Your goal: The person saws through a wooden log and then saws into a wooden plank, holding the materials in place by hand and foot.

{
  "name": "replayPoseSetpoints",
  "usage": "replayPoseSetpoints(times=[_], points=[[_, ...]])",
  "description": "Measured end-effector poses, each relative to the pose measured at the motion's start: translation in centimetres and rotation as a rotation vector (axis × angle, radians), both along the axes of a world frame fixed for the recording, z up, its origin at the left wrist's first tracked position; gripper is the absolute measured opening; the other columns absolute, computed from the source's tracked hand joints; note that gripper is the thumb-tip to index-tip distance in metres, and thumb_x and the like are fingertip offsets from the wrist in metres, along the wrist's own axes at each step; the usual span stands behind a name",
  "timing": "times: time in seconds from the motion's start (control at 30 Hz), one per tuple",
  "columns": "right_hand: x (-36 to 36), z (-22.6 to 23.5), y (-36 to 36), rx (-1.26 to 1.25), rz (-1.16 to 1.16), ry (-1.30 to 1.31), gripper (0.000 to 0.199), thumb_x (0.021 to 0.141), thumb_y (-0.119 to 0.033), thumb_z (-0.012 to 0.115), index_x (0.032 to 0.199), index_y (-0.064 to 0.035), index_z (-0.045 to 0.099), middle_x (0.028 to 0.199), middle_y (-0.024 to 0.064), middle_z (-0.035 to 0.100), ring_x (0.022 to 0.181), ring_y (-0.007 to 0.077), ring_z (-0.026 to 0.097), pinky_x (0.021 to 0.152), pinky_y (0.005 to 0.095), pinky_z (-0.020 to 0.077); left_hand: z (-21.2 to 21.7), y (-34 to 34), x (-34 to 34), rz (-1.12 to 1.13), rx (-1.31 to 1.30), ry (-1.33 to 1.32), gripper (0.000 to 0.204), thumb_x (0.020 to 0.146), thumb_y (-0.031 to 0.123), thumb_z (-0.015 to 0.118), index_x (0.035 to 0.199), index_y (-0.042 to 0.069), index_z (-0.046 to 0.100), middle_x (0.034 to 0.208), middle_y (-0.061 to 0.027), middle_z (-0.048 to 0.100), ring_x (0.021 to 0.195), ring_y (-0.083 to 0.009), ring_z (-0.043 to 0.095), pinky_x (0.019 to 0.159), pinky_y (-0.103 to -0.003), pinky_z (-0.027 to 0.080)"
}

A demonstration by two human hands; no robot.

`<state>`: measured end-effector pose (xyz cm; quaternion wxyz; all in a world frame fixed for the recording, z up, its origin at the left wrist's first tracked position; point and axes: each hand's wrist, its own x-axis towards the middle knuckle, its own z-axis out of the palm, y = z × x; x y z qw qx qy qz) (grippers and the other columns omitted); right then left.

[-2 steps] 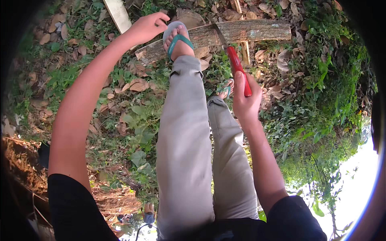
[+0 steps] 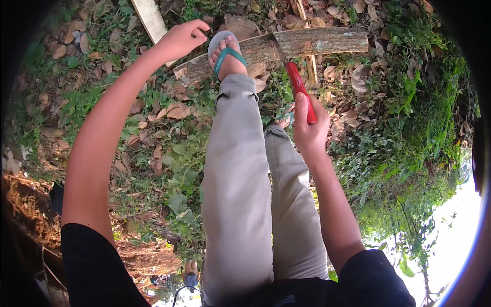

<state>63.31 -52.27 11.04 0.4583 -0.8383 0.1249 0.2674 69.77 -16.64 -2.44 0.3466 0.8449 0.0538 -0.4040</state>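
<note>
My right hand [image 2: 311,125] grips the red handle of a hand saw [image 2: 298,84], the thumb lying along its top. The saw's narrow dark blade slants away across a bark-covered piece of wood [image 2: 327,42], which lies roughly crosswise. My left foot, in a green-strapped flip-flop [image 2: 215,48], stands on the wood's left part. Just left of that foot, my left hand [image 2: 183,40] hovers with loosely bent fingers, thumb apart, nothing seen in it. Whether the blade sits in a cut is too small to tell.
Beneath the wood, a thin light strip [image 2: 311,69] runs away from me. A pale plank [image 2: 150,19] lies at the far left. Dry leaves and low plants cover the ground, with denser greenery [image 2: 409,128] at the right. Another person's legs [image 2: 191,273] show at the bottom.
My right hand and the saw handle have shifted slightly left. My left hand has drawn back a little to the left, away from the foot.
</note>
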Motion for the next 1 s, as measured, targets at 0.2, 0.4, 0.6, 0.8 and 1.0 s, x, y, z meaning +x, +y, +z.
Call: replayPoseSetpoints(times=[0.2, 0.4, 0.6, 0.8, 1.0], points=[[0.4, 0.3, 0.3, -0.026, -0.026, 0.042, 0.036, 0.103, -0.028, 0.060, 0.079, -0.0010, 0.057, 0.056, 0.0143, 0.051, 0.048, 0.0247, 0.049, 0.051, 0.0392, 0.0404, -2.3, -3.4, 2.7, 0.372, -0.040, -0.190, 0.038, 0.094, 0.024, 0.066, 0.128, 0.008, 0.065, 0.114, -0.0100, 0.075, 0.101, -0.0249, 0.072, 0.089, -0.039, 0.055], [0.5, 1.0, 0.0, 0.118, -0.143, 0.176, 0.034, 0.106, -0.027, 0.058, 0.085, -0.0012, 0.061, 0.063, 0.0038, 0.056, 0.053, 0.0110, 0.047, 0.051, 0.0314, 0.0376, -9.1, -13.3, -0.7, 0.455, -0.105, -0.235, 0.043, 0.083, 0.020, 0.079, 0.124, 0.011, 0.069, 0.122, -0.0132, 0.071, 0.114, -0.0306, 0.068, 0.098, -0.044, 0.053], [-0.5, 0.0, -0.4, 0.020, -0.008, 0.042, 0.033, 0.104, -0.021, 0.061, 0.078, -0.0011, 0.056, 0.056, 0.0051, 0.051, 0.049, 0.0120, 0.043, 0.047, 0.0332, 0.0349, -9.4, -16.5, -4.0, 0.186, 0.221, -0.321, 0.054, 0.079, 0.031, 0.084, 0.129, 0.018, 0.066, 0.127, -0.0060, 0.065, 0.122, -0.0279, 0.057, 0.108, -0.045, 0.033], [0.1, 0.9, 2.1, -0.067, -0.122, 0.085, 0.034, 0.103, -0.018, 0.062, 0.075, -0.0007, 0.055, 0.056, 0.0053, 0.050, 0.050, 0.0102, 0.041, 0.047, 0.0327, 0.0345, -8.9, -14.6, -6.2, 0.167, 0.200, -0.475, 0.054, 0.076, 0.023, 0.084, 0.127, 0.019, 0.068, 0.125, -0.0029, 0.067, 0.124, -0.0238, 0.056, 0.111, -0.043, 0.029], [1.5, 4.9, 3.7, -0.090, -0.092, 0.067, 0.031, 0.103, -0.015, 0.061, 0.076, -0.0009, 0.055, 0.058, 0.0058, 0.057, 0.049, 0.0092, 0.050, 0.047, 0.0300, 0.0389, -9.1, -15.2, -6.1, 0.221, 0.174, -0.486, 0.051, 0.077, 0.017, 0.082, 0.125, 0.021, 0.068, 0.125, -0.0018, 0.068, 0.126, -0.0230, 0.057, 0.112, -0.043, 0.030]])
